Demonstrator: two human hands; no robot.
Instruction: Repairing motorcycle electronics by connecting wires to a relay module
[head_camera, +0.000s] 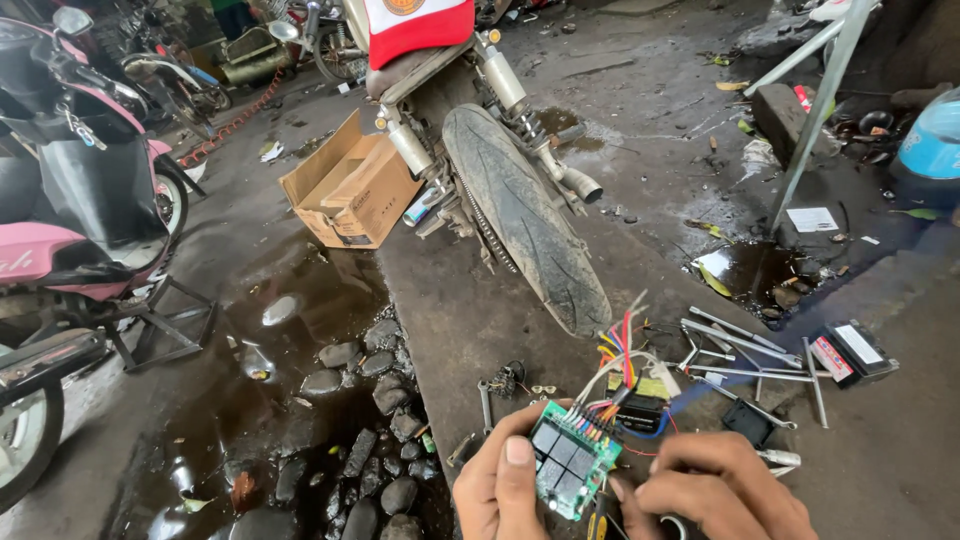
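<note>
light: dim, even daylight with a grey cast
source: brighter toward the top, on the ground beyond the motorcycle tyre (525, 215)
shadows: soft and faint; deepest at the far left
glare: pale sheen on the puddle (280, 310) and wet stones (380, 400)
focus: sharp in the middle
blur: slight on the hands at the bottom edge
distortion: wide-angle stretch at the edges; the pink scooter (70, 200) bulges
</note>
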